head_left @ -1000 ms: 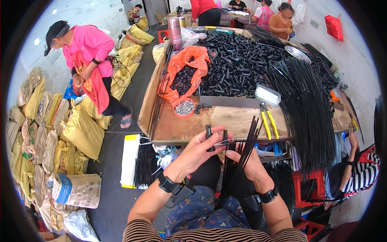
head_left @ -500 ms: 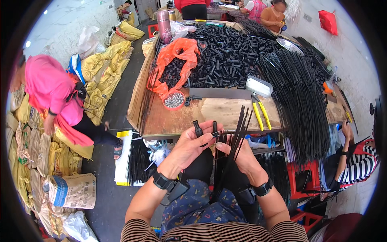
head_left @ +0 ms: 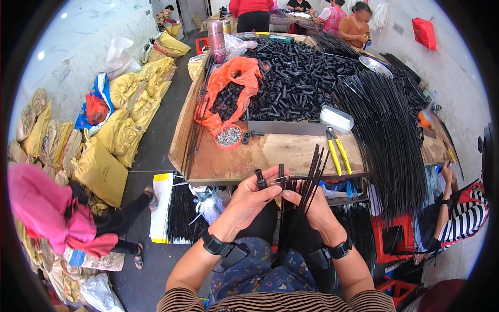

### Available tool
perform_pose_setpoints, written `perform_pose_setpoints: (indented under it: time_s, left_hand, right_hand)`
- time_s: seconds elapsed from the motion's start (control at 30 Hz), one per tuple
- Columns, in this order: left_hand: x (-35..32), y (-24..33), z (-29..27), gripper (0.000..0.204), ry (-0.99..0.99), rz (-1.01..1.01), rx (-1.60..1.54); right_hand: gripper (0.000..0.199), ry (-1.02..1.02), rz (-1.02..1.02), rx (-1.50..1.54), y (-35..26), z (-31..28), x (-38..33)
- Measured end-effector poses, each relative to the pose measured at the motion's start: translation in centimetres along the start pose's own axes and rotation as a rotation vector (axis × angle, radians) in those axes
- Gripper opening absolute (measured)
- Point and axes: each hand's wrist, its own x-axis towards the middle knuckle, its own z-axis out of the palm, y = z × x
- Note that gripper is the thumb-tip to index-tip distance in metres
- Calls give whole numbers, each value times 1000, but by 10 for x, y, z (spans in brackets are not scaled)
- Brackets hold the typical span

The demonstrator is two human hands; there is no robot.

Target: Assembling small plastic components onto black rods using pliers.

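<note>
Pink-clad co-worker [head_left: 49, 210] now farther down left, black tubes [head_left: 261, 180] still in left fingers [head_left: 267, 194].

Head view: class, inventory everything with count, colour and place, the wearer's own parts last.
Table: one, brown, centre
Short tubes: many, black, heaped on the table
Long rods: many, black, table's right side
Pliers: one, yellow handles, table's near edge
Clear box: one, whitish, beside the pliers
Plastic bag: one, orange, table's left
Round tub: one, red, near the plastic bag
Flask: one, pink, table's far left
Sacks: many, mostly yellow, floor at left
Stools: at least two, red, floor
Other people: at least seven, mixed clothing, around the room
Held tubes: two, black, lower centre
Held rods: several, black, lower centre
Left hand: one, bare, at the held tubes
Right hand: one, bare, at the held rods
</note>
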Motion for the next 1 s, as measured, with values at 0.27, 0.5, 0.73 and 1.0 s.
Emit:
perform_pose_setpoints:
  time_s: [0.27, 0.5, 0.73, 1.0]
  left_hand:
    - [-5, 1, 9, 41, 117, 20, 221]
    - [-10, 7, 11, 38, 157, 39, 325]
    - [-7, 8, 16, 33, 240, 108, 497]
    - [-1, 0, 11, 26, 261, 144, 478]
  right_hand:
    - [24, 12, 12, -41, -1, -1, -3]
    - [21, -6, 18, 1, 1, 0, -2]
    - [20, -18, 31, 14, 2, 1, -2]
    - [18, -13, 87, 24, 9, 0, 1]
